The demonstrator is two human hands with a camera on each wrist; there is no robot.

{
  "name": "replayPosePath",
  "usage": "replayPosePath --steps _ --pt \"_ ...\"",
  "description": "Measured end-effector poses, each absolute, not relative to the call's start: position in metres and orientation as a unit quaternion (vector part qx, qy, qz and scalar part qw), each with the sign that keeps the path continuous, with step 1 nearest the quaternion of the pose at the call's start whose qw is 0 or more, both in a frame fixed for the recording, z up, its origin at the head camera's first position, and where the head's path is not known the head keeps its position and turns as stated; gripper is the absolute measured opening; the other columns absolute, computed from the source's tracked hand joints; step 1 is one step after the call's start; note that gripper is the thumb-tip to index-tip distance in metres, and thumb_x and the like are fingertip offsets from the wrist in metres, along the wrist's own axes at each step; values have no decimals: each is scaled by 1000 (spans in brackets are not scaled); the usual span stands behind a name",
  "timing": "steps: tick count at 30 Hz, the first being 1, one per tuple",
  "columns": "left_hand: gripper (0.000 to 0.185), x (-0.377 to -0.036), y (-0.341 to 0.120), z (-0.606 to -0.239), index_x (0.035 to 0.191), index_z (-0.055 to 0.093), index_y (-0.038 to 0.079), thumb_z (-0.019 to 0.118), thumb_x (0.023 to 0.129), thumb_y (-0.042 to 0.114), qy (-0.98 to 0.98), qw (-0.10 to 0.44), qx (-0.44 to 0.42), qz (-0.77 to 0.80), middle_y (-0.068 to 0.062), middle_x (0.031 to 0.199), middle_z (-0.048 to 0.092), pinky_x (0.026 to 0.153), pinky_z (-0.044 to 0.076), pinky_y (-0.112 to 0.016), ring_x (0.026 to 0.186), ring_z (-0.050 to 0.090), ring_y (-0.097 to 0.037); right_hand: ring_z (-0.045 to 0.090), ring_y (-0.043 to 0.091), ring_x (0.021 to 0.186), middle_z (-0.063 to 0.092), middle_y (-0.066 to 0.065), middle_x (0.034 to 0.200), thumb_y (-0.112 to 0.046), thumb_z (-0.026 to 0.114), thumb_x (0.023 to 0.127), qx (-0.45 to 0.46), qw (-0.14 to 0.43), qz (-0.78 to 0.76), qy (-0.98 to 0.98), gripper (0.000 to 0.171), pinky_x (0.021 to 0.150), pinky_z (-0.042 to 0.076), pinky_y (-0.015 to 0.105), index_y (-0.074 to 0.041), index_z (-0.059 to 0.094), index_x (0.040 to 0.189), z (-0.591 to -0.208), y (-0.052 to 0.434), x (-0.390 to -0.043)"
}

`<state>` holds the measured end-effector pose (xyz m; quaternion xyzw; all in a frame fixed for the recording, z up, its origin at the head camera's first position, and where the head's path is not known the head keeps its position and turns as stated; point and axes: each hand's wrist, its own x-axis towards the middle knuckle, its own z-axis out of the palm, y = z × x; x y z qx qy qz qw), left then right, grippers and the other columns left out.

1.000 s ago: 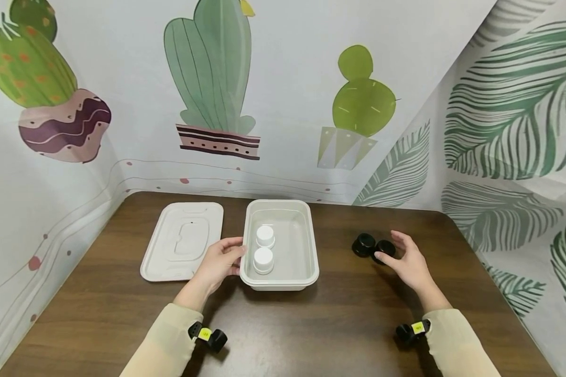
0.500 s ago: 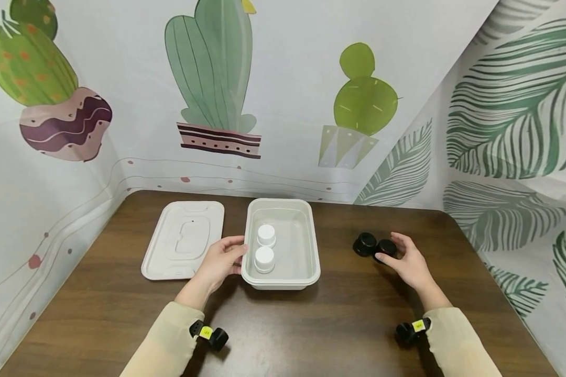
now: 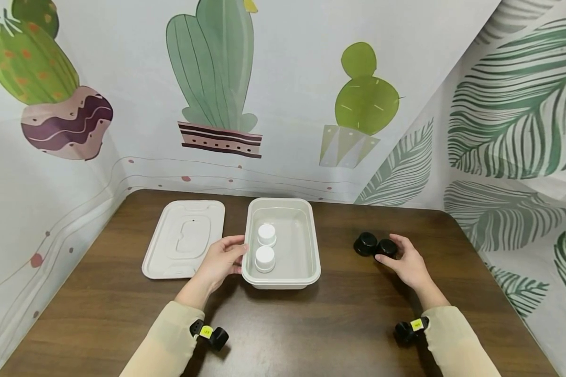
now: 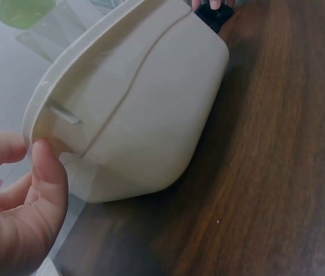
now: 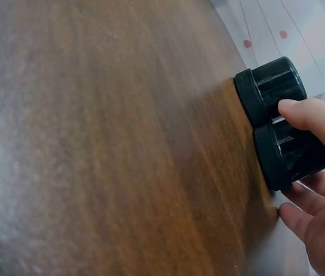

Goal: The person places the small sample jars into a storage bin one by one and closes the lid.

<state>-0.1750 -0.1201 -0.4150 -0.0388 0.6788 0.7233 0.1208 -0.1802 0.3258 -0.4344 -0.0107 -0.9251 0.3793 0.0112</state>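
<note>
My left hand (image 3: 220,262) pinches the left rim of a pale grey plastic food container (image 3: 294,246), thumb on top and fingers under the edge. The left wrist view shows the thumb and a finger at the lip of the container's outer wall (image 4: 156,109). Two small white jars (image 3: 265,259) stand inside along its left side. To the right, two small black jars stand side by side, lids down on the table. My right hand (image 3: 407,264) has its thumb and fingers around the nearer black jar (image 5: 303,152); the other black jar (image 5: 277,86) stands right against it.
A white lid (image 3: 184,241) lies flat on the brown wooden table (image 3: 311,335), left of the container. Behind the table hangs a white cloth (image 3: 292,104) printed with cacti and leaves. Each wrist wears a black camera strap.
My right fingers have drawn in slightly toward the nearer black jar. The left hand keeps its hold on the rim, and the container, lid and jars stay put.
</note>
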Motion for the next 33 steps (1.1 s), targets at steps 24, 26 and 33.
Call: replayPosePath --steps 24,26,33 --pt "44 -175 -120 -415 131 45 -5 56 92 11 677 126 -37 724 -11 94 64 55 53 -25 67 60 -14 57 34 97 56 26 120 -29 70 85 -14 43 332 -942 63 75 45 33 2 43 133 -431 324 -179" --pt "44 -175 -121 -415 131 45 -5 56 92 11 677 126 -35 724 -11 94 64 55 53 -25 68 60 -14 57 34 97 57 26 119 -28 70 85 -16 47 330 -943 62 76 45 33 2 44 132 -431 325 -179" --pt "43 -175 -121 -415 131 45 -6 56 92 10 675 126 -32 726 -11 94 64 55 53 -24 67 60 -13 58 37 100 56 28 121 -30 69 85 -25 60 330 -942 62 79 48 38 2 44 132 -426 324 -177"
